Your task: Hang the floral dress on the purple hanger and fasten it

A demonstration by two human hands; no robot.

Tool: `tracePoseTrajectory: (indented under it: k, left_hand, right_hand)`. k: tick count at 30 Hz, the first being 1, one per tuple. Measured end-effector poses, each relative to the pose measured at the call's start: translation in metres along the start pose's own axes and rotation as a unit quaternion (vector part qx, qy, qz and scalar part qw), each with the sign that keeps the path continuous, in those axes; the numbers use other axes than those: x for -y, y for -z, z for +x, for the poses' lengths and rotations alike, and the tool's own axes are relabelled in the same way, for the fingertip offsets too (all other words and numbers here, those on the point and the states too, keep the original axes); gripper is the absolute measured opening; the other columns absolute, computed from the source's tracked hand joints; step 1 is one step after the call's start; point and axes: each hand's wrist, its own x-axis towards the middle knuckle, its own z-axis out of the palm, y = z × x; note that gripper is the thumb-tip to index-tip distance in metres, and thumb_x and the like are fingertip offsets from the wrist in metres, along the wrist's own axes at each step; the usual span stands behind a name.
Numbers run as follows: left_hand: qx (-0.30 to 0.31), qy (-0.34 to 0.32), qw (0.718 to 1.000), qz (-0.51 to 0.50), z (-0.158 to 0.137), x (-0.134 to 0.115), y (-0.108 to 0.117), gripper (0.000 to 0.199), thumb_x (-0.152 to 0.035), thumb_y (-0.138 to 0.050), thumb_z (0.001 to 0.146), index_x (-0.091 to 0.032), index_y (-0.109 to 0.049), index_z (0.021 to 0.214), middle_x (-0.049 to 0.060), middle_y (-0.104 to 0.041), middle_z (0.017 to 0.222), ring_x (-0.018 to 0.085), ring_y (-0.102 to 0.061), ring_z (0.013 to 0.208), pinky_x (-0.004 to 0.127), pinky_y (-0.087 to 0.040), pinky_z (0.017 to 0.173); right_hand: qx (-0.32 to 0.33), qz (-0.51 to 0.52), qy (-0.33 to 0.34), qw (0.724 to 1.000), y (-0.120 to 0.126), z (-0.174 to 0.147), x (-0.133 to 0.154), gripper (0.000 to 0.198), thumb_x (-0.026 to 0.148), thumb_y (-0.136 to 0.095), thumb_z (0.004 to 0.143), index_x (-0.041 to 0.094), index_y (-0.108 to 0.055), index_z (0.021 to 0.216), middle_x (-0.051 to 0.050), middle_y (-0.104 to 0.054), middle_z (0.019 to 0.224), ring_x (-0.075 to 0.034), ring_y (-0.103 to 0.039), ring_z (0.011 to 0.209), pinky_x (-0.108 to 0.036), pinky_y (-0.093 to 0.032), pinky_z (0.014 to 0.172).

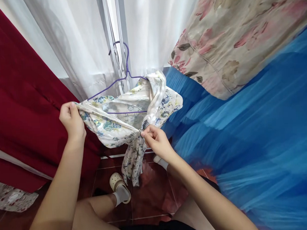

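A white blouse [110, 128] with a blue and yellow floral print hangs on a purple wire hanger [128, 67]. The hanger's hook goes around a grey metal bar. My left hand [73, 120] is closed on the blouse's shoulder edge at the left and pulls it outward. At the lower point of the neckline, my right hand [156, 138] pinches the fabric between thumb and fingers. Below that pinch the cloth hangs down in a narrow gathered length. The hanger's lower bar shows through the open neck, and its left arm runs toward the left shoulder.
White curtains [71, 34] hang behind the grey metal stand [110, 32]. Dark red fabric [22, 90] is on the left. Blue tulle [246, 141] and a beige floral garment [229, 40] fill the right. Below are red floor tiles [151, 186] and a foot in a cream clog [117, 181].
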Motion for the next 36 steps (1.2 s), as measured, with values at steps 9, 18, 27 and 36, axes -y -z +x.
tracePoseTrajectory:
  k: [9, 18, 27, 36]
  left_hand:
    - [0.100, 0.341, 0.907, -0.225, -0.094, 0.029, -0.013, 0.018, -0.023, -0.059, 0.095, -0.014, -0.054, 0.080, 0.000, -0.061, 0.074, 0.009, -0.060, 0.067, 0.024, -0.051, 0.074]
    - [0.290, 0.278, 0.894, -0.201, -0.145, -0.020, 0.000, 0.033, -0.046, -0.074, 0.083, -0.015, -0.072, 0.093, 0.010, -0.071, 0.100, 0.022, -0.065, 0.098, 0.033, -0.051, 0.092]
    - [0.509, -0.008, 0.859, -0.046, -0.182, -0.122, -0.013, 0.020, -0.034, -0.056, 0.098, -0.019, -0.069, 0.095, 0.000, -0.066, 0.078, 0.012, -0.057, 0.067, 0.023, -0.044, 0.066]
    - [0.566, 0.260, 0.766, -0.159, -0.175, -0.105, -0.004, 0.028, -0.049, -0.053, 0.099, -0.022, -0.052, 0.104, -0.004, -0.051, 0.071, 0.009, -0.043, 0.058, 0.019, -0.034, 0.054]
  right_hand:
    - [-0.023, -0.027, -0.074, 0.997, 0.028, -0.028, -0.044, 0.036, 0.054, -0.061, 0.087, 0.023, -0.047, 0.076, 0.008, -0.047, 0.046, -0.011, -0.040, 0.041, -0.025, -0.029, 0.046]
    - [-0.084, -0.146, -0.131, 0.977, 0.088, -0.055, -0.093, 0.030, 0.048, -0.054, 0.089, 0.022, -0.049, 0.075, 0.004, -0.052, 0.047, -0.014, -0.044, 0.044, -0.028, -0.035, 0.051]
    - [0.147, -0.121, -0.069, 0.979, 0.052, -0.072, -0.025, 0.056, 0.030, -0.086, 0.067, 0.021, -0.067, 0.119, -0.007, -0.068, 0.121, -0.026, -0.061, 0.112, -0.039, -0.046, 0.099]
    - [0.239, 0.211, -0.179, 0.931, -0.004, -0.073, 0.006, 0.033, 0.035, -0.083, 0.077, 0.014, -0.069, 0.097, -0.001, -0.064, 0.081, -0.013, -0.057, 0.072, -0.027, -0.047, 0.071]
